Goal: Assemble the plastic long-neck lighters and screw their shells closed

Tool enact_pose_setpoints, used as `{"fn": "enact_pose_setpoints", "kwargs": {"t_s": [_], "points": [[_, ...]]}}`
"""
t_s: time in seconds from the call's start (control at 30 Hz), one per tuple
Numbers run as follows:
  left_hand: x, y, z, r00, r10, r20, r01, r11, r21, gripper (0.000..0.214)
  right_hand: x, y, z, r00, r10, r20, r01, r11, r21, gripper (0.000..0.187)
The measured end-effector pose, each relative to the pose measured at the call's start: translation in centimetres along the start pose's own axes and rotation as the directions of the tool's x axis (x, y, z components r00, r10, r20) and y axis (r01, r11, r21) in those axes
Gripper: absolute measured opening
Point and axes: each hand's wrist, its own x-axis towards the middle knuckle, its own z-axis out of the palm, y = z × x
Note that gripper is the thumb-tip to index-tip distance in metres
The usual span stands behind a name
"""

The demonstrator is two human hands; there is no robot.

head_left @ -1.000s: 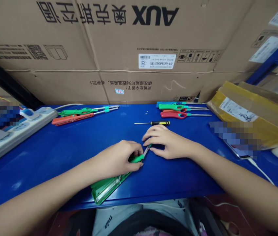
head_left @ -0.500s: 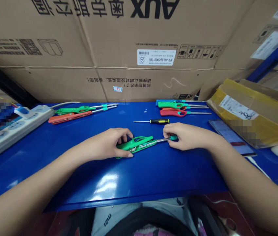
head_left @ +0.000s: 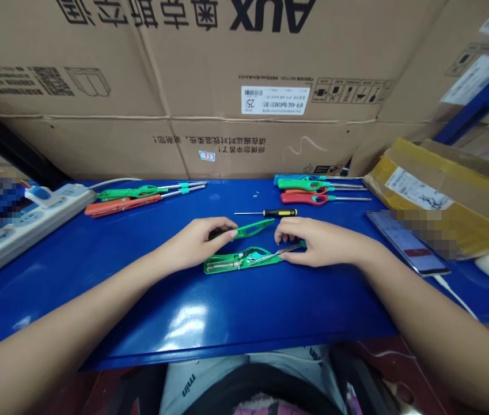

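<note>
Left hand (head_left: 201,242) is pinching one end of a long green plastic cover half (head_left: 248,228), with the thumb below and the fingers curling down over it in a tight grip. The cover is sitting just on the near side of a small screwdriver with a black-and-yellow handle (head_left: 276,212) and is running roughly parallel to it. Cannot tell whether its free end is touching the surface.

Right hand (head_left: 319,242) is resting just nearer than the screwdriver's handle end. Its fingers are bending close together, and thumb and forefinger are closing on a thin metal tube (head_left: 290,248).

That tube is joining the nose of an open green lighter body (head_left: 231,264). The body is lying flat on the blue table top (head_left: 227,323), nearer the person than the screwdriver, with the inside facing up and inner parts showing.

- Well to the screwdriver's left: a green and an orange long-nosed lighter (head_left: 136,200) are lying side by side.
- Farther left again: a white power strip (head_left: 32,222) is lying along the table edge.
- Just beyond the screwdriver, to its right: a blue, a green and a red lighter (head_left: 304,190) are lying in a close row.
- Well to its right: a flat phone with a lit screen (head_left: 404,242) is lying beside a yellow-brown taped parcel (head_left: 438,196).
- Behind the screwdriver: a large cardboard box (head_left: 227,69) is standing along the table's back edge.
</note>
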Motion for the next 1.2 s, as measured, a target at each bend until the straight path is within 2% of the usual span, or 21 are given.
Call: {"fn": "enact_pose_setpoints", "kwargs": {"t_s": [0.1,0.27,0.43,0.5,0.63,0.73,0.83,0.93,1.0,1.1,1.2], "points": [[0.1,-0.6,0.1,0.988,0.098,-0.116,-0.075,0.979,0.188,0.037,0.4,-0.1,0.6,1.0,-0.019,0.006,0.019,0.999,0.037,0.007],[0.2,-0.9,0.1,0.986,0.122,-0.112,-0.095,0.971,0.217,0.034,0.5,-0.4,0.3,0.999,-0.033,-0.036,0.035,0.998,0.05,0.015],[0.1,-0.2,-0.2,0.94,0.288,-0.181,-0.219,0.92,0.326,0.032,0.4,-0.5,-0.3,0.991,-0.034,-0.13,0.037,0.999,0.02,0.014],[-0.1,0.4,-0.5,0.934,0.332,-0.13,-0.27,0.898,0.347,0.03,0.3,-0.4,-0.5,0.99,-0.01,-0.14,0.006,1.0,-0.029,0.013],[-0.7,1.1,-1.1,0.924,0.374,0.081,-0.371,0.822,0.432,0.037,0.1,0.4,-0.7,0.989,0.025,-0.144,-0.049,0.984,-0.168,0.009],[-1.0,1.1,-1.2,0.917,0.365,0.163,-0.397,0.784,0.478,0.042,0.2,0.6,-0.5,0.979,-0.045,-0.199,-0.003,0.972,-0.235,0.007],[-1.0,1.0,-1.1,0.912,0.367,0.184,-0.408,0.761,0.504,0.036,0.6,-0.1,0.1,0.957,-0.133,-0.257,0.084,0.977,-0.195,0.013],[-0.9,0.9,-0.7,0.907,0.378,0.186,-0.419,0.767,0.486,0.028,1.1,-1.1,1.2,0.964,-0.19,-0.186,0.164,0.976,-0.145,0.02],[-0.8,0.8,-0.4,0.899,0.397,0.187,-0.437,0.782,0.444,0.029,1.4,-1.3,1.7,0.964,-0.218,-0.152,0.197,0.97,-0.14,0.017],[-0.9,0.7,0.1,0.879,0.44,0.182,-0.476,0.788,0.39,0.034,1.4,-0.9,1.6,0.956,-0.214,-0.198,0.185,0.97,-0.158,0.018],[-1.0,0.8,0.4,0.881,0.441,0.171,-0.472,0.797,0.377,0.034,1.1,-0.3,0.9,0.951,-0.195,-0.242,0.153,0.971,-0.182,0.018]]}}
